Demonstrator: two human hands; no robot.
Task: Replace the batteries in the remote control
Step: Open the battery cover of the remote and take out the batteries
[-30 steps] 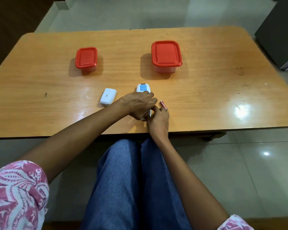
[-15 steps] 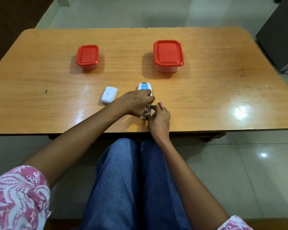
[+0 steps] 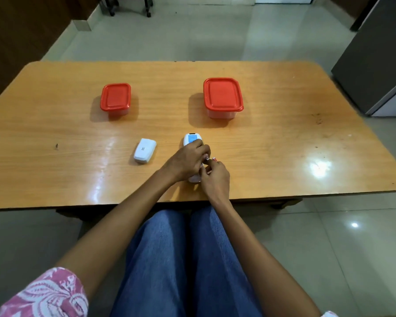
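place: home, likely dining area
signs: wooden table (image 3: 284, 145), tiled floor (image 3: 192, 35), lidded food containers (image 3: 223, 97), grey fridge (image 3: 380, 60) far right

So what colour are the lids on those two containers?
Both lids are red, seen in the head view.

Left hand (image 3: 189, 160): curled over the remote control (image 3: 192, 140), gripping it.
Right hand (image 3: 215, 177): just beside the remote control, fingertips pinched.

1. Small red-lidded container (image 3: 115, 98): far beyond the hands, to their left.
2. Larger red-lidded container (image 3: 223, 96): beyond the hands, slightly right.
3. Wooden table (image 3: 284, 143): beneath both.
4. Grey cabinet (image 3: 380, 56): far right.
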